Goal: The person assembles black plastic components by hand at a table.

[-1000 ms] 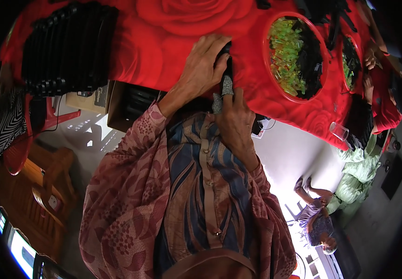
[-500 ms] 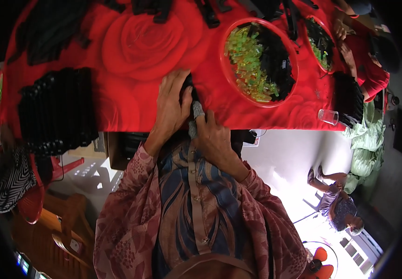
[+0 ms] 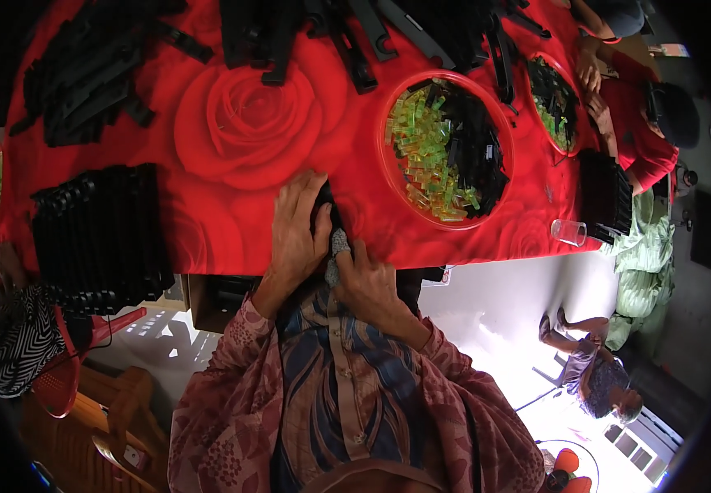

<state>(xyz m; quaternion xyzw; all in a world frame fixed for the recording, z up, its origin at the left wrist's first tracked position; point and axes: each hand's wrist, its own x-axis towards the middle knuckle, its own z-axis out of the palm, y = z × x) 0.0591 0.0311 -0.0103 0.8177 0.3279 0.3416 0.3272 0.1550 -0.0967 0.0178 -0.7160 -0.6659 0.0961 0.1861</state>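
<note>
While the left hand [image 3: 296,234] pinches a black strip [image 3: 325,195] between thumb and fingers at the near edge of the red tabletop [image 3: 244,234], the right hand [image 3: 372,283] has grey-wrapped fingertips [image 3: 340,241] at its lower end; can't tell if they grip. Red-rimmed tub [image 3: 386,144] right of the strip, black stack [image 3: 101,234] near left corner.

Is a table [image 3: 207,218], red and rose-printed. Carries a row of black parts [image 3: 101,234] at near left, a loose heap [image 3: 92,74] beyond, and black strips [image 3: 355,49] scattered along the far side. Holds a red bowl [image 3: 385,141] right of centre, a second bowl [image 3: 549,55] farther right, a black stack [image 3: 604,195] at the right end, a clear cup [image 3: 569,232] just beside it.
</note>
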